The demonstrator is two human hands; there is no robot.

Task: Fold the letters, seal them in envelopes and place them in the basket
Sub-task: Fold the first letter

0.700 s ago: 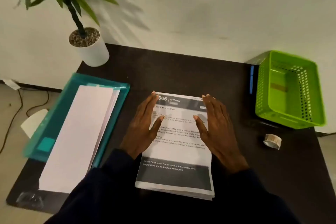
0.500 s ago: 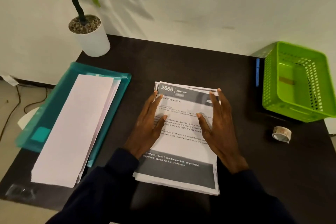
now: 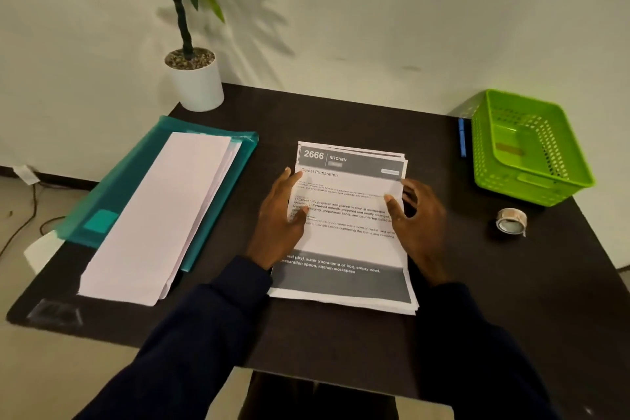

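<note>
A stack of printed letters (image 3: 347,242), the top one headed "2666 KITCHEN", lies at the middle of the dark table (image 3: 341,116). My left hand (image 3: 281,218) rests flat on the stack's left edge, fingers straight. At the right edge, my right hand (image 3: 417,218) pinches the top letter, thumb on the sheet and fingers curled behind it. A pile of long white envelopes (image 3: 160,215) lies on a teal folder (image 3: 122,187) at the left. The green perforated basket (image 3: 538,184) stands at the back right, with a brown strip on its floor.
A roll of tape (image 3: 510,221) lies on the table in front of the basket. A blue pen (image 3: 462,136) lies along the basket's left side. A potted plant (image 3: 197,82) stands at the back left corner, against the wall.
Both hands slid outward from the middle of the top letter to its sides. My right hand's fingers curled round the right edge. The view tilted up.
</note>
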